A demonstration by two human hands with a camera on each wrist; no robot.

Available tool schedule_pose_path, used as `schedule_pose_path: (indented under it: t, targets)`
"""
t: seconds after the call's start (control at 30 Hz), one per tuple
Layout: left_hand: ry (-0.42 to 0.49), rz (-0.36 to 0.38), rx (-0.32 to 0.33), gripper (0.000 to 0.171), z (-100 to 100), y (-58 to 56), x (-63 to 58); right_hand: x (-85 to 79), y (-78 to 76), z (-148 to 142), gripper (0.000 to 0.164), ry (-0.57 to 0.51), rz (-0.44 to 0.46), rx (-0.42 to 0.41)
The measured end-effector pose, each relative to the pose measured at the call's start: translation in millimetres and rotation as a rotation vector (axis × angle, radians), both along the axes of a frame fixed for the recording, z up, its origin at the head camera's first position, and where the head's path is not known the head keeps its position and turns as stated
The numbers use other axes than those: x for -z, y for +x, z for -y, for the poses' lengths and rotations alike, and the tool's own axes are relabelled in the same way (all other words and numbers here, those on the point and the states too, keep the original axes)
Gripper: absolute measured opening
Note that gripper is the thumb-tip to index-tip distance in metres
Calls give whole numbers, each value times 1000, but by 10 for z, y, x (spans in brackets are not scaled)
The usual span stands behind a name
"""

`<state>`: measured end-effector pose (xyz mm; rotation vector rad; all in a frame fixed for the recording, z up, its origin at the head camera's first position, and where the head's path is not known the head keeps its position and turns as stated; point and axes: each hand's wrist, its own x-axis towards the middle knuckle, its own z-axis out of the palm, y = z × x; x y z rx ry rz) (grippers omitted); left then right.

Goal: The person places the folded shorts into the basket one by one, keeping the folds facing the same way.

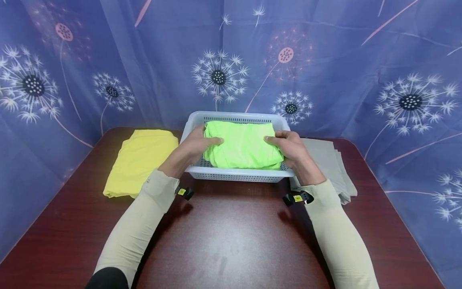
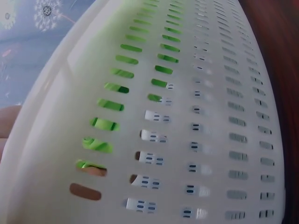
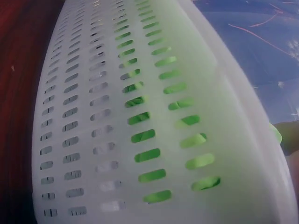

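A folded bright green cloth (image 1: 242,144) is held level inside a white perforated plastic basket (image 1: 238,171). At its left end my left hand (image 1: 195,145) grips it, thumb on top and fingers underneath, mostly hidden. My right hand (image 1: 290,147) grips the right end the same way, its thumb lying on the upper face. In the left wrist view the basket wall (image 2: 117,154) fills most of the picture, and green shows through its slots. The right wrist view also looks at the basket wall (image 3: 154,107), with green cloth behind the holes.
A folded yellow cloth (image 1: 142,160) lies on the dark red-brown table (image 1: 223,241), left of the basket. Grey folded cloth (image 1: 325,164) lies to the right, partly behind my right arm. A blue curtain (image 1: 162,60) with dandelion prints hangs behind the table.
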<state>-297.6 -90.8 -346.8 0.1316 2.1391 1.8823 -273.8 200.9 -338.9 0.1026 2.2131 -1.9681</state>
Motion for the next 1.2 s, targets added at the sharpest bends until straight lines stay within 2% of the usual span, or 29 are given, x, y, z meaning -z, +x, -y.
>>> schedule_pose_path:
  t: [0.3,0.43,0.67,0.73,0.87,1.07,1.2]
  targets:
    - [-60,-10,18,46,29,-12,15,47,-22,45,51,-2,2,32]
    - [-89,-5,20,50,43,-16,17,53,-24,65,47,24,-4,45]
    - [-188,22,33,89,76,-28,38,87,-27,109,47,125,-19,49]
    - [-201,27,38,95,79,-24,42,96,-23,118,45,151,-13,53]
    - [-186,32,61,90,80,-8,42,107,-17,125,46,209,-5,62]
    - [-233,24,91,94,94,1,49,101,-15,138,47,277,-2,68]
    - [-191,11,118,79,87,-3,64,95,-19,140,49,295,-7,59]
